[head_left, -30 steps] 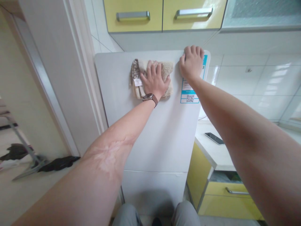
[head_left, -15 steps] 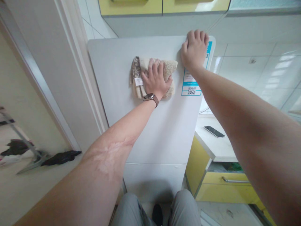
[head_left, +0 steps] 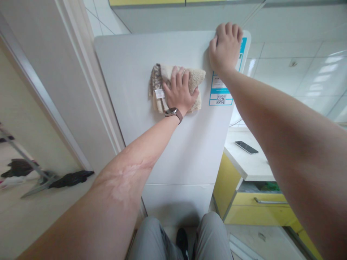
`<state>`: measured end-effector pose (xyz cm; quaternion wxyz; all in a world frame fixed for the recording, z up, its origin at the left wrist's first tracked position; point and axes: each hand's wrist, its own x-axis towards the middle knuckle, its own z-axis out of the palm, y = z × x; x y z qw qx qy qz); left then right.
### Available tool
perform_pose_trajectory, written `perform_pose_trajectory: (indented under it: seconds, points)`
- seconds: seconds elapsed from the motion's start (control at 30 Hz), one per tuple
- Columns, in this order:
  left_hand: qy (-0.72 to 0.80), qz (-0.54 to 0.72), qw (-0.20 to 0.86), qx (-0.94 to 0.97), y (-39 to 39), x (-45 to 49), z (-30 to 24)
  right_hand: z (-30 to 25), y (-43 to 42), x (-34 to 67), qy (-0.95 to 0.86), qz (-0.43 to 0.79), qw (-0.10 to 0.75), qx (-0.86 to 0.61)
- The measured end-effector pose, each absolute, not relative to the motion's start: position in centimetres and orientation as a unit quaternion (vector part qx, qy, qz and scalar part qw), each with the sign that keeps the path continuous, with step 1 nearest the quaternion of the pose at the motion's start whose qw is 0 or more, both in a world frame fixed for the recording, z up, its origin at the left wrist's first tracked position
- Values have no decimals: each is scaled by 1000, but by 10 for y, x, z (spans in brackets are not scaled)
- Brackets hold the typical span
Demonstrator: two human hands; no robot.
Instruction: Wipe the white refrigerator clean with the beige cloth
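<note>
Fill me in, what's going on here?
A person has the left hand spread over a folded tan cloth, which is against a white panel. The right hand is at the panel's upper right corner, partly covering a blue-and-white label; its exact grip is unclear. A phone lies on the counter to the right, untouched.

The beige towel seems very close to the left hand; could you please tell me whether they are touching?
Touching: the head view shows the left hand lying palm down on the beige towel, spread over it with no visible gap.
</note>
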<state>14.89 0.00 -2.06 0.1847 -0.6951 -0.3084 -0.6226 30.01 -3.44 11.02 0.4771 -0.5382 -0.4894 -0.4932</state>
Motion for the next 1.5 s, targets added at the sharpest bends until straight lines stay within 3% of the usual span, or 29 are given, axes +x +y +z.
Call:
perform_pose_trajectory:
  seconds: [0.33,1.5]
  points:
    - [-313,-607,179,-709,-10,147,-32,111,-38,295,-472,-499,440,-578]
    - [-308,-565,174,-745,-24,145,-62,112,-35,297,-474,-494,449,-574]
